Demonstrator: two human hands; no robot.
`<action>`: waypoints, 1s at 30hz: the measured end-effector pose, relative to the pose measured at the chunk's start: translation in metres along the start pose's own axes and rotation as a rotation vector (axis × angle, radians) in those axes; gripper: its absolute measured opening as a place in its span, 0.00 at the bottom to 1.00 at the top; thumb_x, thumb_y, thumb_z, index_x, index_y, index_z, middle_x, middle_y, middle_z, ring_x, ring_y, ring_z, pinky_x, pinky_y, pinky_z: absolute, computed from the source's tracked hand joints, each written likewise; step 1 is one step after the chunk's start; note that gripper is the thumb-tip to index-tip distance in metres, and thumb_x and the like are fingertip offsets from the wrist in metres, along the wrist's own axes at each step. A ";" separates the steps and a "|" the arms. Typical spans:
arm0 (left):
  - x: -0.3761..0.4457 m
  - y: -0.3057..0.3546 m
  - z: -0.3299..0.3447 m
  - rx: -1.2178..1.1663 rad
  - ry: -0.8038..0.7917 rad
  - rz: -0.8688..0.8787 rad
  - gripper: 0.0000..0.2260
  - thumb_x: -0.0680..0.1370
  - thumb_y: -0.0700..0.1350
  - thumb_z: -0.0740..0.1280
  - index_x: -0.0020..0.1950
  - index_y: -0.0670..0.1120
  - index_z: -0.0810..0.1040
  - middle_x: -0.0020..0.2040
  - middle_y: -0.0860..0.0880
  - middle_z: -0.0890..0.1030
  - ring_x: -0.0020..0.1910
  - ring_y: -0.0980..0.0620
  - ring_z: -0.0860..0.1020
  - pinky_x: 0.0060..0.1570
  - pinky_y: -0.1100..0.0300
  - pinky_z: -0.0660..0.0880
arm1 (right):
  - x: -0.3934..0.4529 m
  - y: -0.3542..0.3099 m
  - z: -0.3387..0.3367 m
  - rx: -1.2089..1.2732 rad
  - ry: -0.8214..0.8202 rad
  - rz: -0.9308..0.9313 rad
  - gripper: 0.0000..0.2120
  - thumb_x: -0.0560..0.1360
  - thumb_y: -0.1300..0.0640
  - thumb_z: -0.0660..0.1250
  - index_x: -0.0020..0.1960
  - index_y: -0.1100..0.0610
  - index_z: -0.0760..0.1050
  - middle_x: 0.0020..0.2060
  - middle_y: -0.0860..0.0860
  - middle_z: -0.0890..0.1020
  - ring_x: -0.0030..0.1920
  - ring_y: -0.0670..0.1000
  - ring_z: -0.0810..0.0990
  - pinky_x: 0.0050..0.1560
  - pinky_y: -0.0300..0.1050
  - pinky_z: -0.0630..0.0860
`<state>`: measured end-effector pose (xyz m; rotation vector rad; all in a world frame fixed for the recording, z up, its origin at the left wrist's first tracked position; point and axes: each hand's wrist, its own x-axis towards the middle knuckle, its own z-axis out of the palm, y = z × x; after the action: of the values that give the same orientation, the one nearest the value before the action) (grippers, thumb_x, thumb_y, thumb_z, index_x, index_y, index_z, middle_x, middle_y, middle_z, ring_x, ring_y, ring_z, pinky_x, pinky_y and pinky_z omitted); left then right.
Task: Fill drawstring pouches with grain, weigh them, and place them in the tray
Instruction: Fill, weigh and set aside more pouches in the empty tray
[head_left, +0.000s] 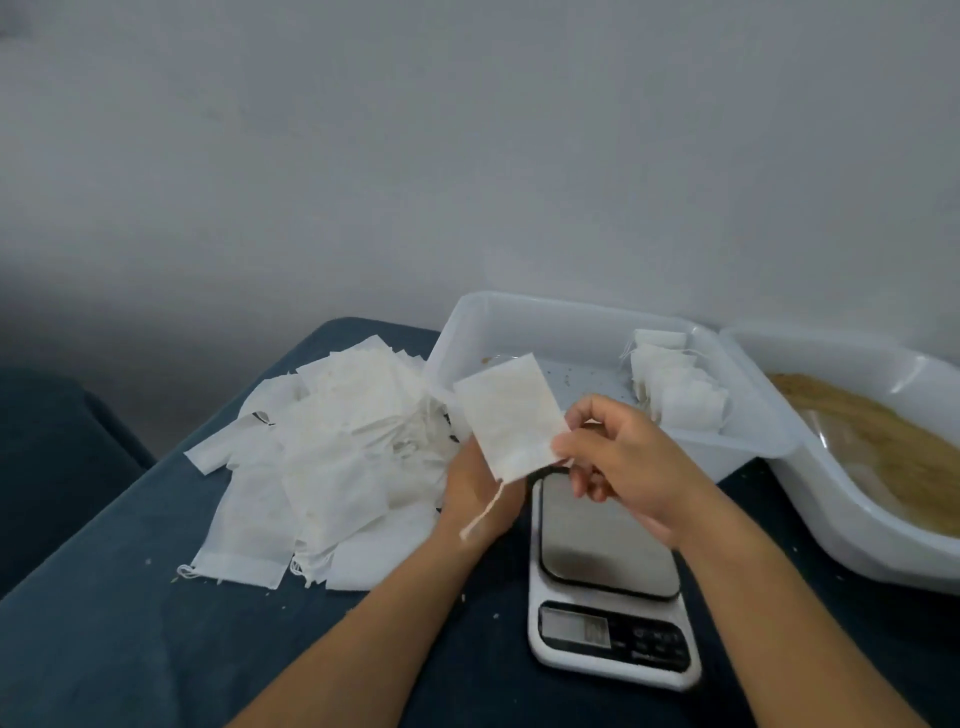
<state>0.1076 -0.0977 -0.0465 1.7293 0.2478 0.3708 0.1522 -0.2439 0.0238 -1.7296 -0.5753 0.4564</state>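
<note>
- Pouch (508, 415), flat and empty, is held above the desk (104, 597) just in front of the tray (748, 441), its drawstring (480, 517) dangling.
- Right hand (613, 457) pinches its lower right corner (thumb on top).
- Left hand (475, 499) sits behind the pouch; its grasp cannot be told.
- Filled pouches (675, 384) lie in the tray's right end.
- Scale (608, 577) stands below the hands.

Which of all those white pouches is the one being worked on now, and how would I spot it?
Start at the kitchen scale near the table's front edge. Just above its far end, both hands meet: the right hand pinches the pouch with its fingers, the left hand sits behind. Unlike the loose pile, it is lifted, flat, its drawstring dangling.
</note>
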 end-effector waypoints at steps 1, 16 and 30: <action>0.004 -0.002 0.002 -0.079 0.096 -0.022 0.05 0.78 0.51 0.70 0.51 0.52 0.80 0.49 0.54 0.84 0.51 0.53 0.82 0.48 0.57 0.77 | -0.004 0.006 -0.011 0.009 0.028 0.021 0.05 0.78 0.64 0.69 0.47 0.56 0.75 0.33 0.49 0.82 0.29 0.50 0.77 0.27 0.37 0.70; -0.023 0.008 0.008 0.100 0.356 0.272 0.20 0.78 0.58 0.61 0.30 0.52 0.60 0.25 0.57 0.62 0.26 0.59 0.61 0.28 0.66 0.61 | -0.020 0.050 -0.040 -0.015 0.158 0.007 0.06 0.78 0.60 0.69 0.52 0.51 0.79 0.27 0.48 0.77 0.28 0.45 0.75 0.29 0.37 0.72; -0.032 0.007 0.020 0.566 -0.068 0.576 0.05 0.77 0.59 0.66 0.48 0.60 0.77 0.43 0.63 0.80 0.42 0.59 0.80 0.39 0.58 0.78 | -0.022 0.046 -0.035 0.108 0.089 0.014 0.09 0.80 0.61 0.68 0.57 0.51 0.78 0.26 0.45 0.74 0.27 0.44 0.70 0.30 0.38 0.70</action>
<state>0.0858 -0.1289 -0.0467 2.3614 -0.2306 0.7061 0.1613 -0.2923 -0.0129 -1.6431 -0.4667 0.4103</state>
